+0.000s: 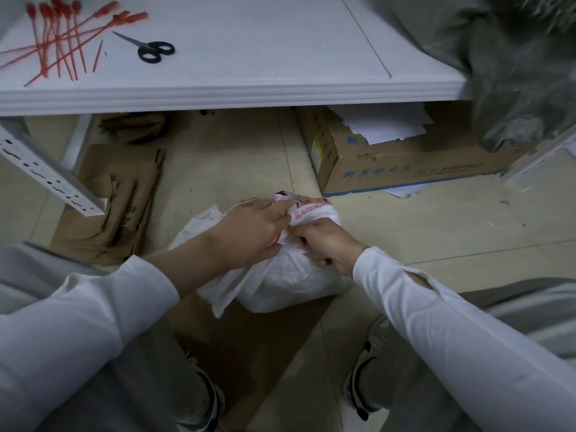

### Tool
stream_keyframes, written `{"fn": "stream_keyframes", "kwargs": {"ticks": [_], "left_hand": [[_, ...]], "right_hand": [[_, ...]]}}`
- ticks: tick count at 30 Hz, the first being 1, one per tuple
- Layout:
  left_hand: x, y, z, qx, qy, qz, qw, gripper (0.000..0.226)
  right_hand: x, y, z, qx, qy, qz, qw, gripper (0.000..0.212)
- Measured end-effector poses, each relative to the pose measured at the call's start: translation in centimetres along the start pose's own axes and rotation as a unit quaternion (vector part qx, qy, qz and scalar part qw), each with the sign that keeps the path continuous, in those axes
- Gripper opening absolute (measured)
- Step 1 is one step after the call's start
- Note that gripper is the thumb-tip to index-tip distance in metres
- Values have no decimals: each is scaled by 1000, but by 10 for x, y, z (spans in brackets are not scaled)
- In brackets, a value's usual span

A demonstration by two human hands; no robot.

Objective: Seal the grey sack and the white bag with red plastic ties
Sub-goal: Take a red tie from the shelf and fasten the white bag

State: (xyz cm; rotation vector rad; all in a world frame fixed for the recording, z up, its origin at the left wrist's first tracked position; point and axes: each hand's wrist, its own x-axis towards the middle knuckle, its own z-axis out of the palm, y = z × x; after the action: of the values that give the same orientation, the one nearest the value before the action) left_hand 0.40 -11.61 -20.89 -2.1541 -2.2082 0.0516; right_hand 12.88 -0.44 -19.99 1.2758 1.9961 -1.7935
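Note:
The white bag [280, 282] sits on the floor between my feet, its neck bunched upward with pink print at the top. My right hand [324, 244] grips the gathered neck from the right. My left hand [249, 232] pinches at the neck from the left, and a thin red plastic tie [278, 236] shows between its fingers against the bag. The grey sack [514, 73] lies on the white table at the upper right, blurred and hanging over the edge. Several spare red ties [59, 35] lie on the table's far left.
Black scissors [154, 49] lie on the white table [249, 88] beside the ties. Under the table stands a cardboard box [389, 163] with white paper in it. Flattened brown cardboard [118, 198] lies on the tiled floor at left, next to a perforated metal table leg [46, 176].

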Motion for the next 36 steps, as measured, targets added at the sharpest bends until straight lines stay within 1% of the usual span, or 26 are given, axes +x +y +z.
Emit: {"fn": "stream_keyframes", "kwargs": {"ticks": [2,4,7,9,12,15,16,18,19,21,23,26,29,32,34,36], "left_hand": [[-1,-1,3,-6,2,-21,1000,62],[-2,-1,4,-18,6,-27,999,63],[-2,-3,11,-26,24,-27,999,60],[-2,-2,13,-29,40,-39,998,53],[-2,1,16,-34,71,-69,994,39],[-2,-2,21,-56,77,-81,992,49],[-1,-2,22,-55,74,-85,992,46],[0,-5,22,-53,68,-92,992,35],[1,-6,22,-60,68,-97,991,34],[3,-9,20,-88,59,-124,987,38],[4,-13,16,-112,43,-152,981,40],[2,-16,9,-106,60,-158,980,44],[0,-11,5,-94,79,-143,982,46],[4,-6,-1,-113,95,-122,982,40],[6,-4,-11,-138,116,-125,976,33],[9,-7,-19,-159,143,-136,967,21]], "right_hand": [[3,0,2,4,23,-9,1000,24],[5,0,3,12,38,-23,999,29],[4,-1,5,9,35,-53,998,15],[4,-3,8,-10,42,-78,996,24],[3,-1,12,10,57,-101,993,31],[2,1,18,15,58,-123,991,33],[3,2,19,19,59,-125,990,34],[4,2,19,24,66,-127,989,32],[4,2,18,23,68,-128,989,30],[4,1,14,16,75,-125,989,28],[4,-2,7,7,89,-111,990,32],[3,-12,-9,2,134,-72,988,35],[-3,-24,-28,56,174,-47,982,41],[-11,-35,-36,84,192,-78,975,35],[-20,-45,-37,91,200,-112,969,31],[-22,-55,-37,102,197,-140,965,30]]}}
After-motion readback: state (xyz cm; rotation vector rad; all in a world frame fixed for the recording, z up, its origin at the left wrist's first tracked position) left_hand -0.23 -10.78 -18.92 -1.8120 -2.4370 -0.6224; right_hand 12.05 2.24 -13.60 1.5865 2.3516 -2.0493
